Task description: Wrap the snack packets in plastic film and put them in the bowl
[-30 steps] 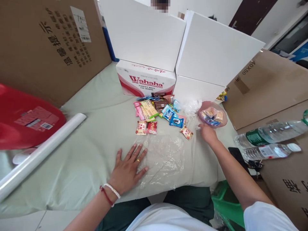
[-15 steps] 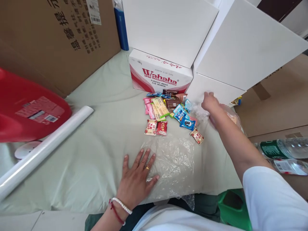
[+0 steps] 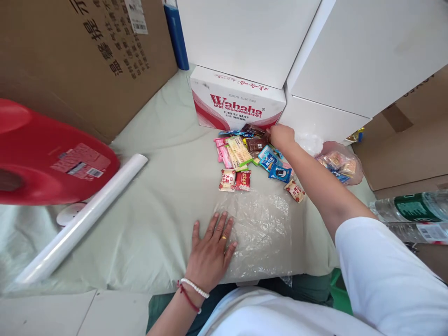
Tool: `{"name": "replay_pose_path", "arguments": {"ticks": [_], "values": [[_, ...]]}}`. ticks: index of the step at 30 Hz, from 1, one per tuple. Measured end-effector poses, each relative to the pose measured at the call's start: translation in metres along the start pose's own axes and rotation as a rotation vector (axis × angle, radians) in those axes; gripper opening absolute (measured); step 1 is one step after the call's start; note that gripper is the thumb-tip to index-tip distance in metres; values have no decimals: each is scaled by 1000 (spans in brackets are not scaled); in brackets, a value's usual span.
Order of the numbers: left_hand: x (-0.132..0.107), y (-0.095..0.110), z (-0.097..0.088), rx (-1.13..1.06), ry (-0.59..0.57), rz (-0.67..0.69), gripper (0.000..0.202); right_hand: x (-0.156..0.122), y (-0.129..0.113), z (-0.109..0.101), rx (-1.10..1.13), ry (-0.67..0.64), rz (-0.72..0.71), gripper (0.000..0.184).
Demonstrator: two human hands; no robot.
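My left hand [image 3: 209, 255] lies flat with fingers spread, on the cloth and the left edge of a crumpled clear plastic bag [image 3: 261, 233]. My right hand [image 3: 282, 136] reaches to the back right of a snack pile, its fingers curled at the edge of a brown snack packet [image 3: 256, 143]. Whatever is between those fingertips is hidden. Pink and cream packets [image 3: 238, 150] lie left in the pile, blue packets [image 3: 280, 172] right. In front are a cream packet [image 3: 227, 180], a red packet [image 3: 242, 180] and another cream packet [image 3: 295, 191].
Behind the snacks stands a Wahaha carton [image 3: 238, 105] under white boxes [image 3: 245, 37]. A clear bowl of snacks [image 3: 341, 163] and white crumpled plastic [image 3: 311, 143] are right. Left are a red jug [image 3: 52, 154], a white roll [image 3: 87, 214] and a cardboard box [image 3: 80, 60]. Bottles [image 3: 416, 207] lie right.
My right hand has moved left from the white plastic beside the bowl to the back of the snack pile, uncovering the bowl. My left hand stays flat on the bag's edge. The view has shifted slightly.
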State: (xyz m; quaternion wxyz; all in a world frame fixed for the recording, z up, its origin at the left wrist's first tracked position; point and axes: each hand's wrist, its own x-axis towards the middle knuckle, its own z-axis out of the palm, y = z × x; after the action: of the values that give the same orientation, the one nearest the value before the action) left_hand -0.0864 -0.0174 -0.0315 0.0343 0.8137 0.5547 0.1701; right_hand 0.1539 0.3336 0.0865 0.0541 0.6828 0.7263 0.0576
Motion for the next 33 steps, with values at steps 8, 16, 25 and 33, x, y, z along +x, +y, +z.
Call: {"name": "replay_pose_path", "arguments": {"ticks": [8,16,25,33], "values": [[-1,6,-3,17,-89,-50,59,-87,48,-34,780,231,117,20],[-2,5,-1,-24,-131,-78,67,-255,-30,45,1540,-451,105,38],[-4,1,-5,-91,-161,-61,68,-292,-30,46,637,-169,-204,50],[-5,4,-4,-53,-179,-95,67,-283,-36,29,416,-319,-364,54]]}}
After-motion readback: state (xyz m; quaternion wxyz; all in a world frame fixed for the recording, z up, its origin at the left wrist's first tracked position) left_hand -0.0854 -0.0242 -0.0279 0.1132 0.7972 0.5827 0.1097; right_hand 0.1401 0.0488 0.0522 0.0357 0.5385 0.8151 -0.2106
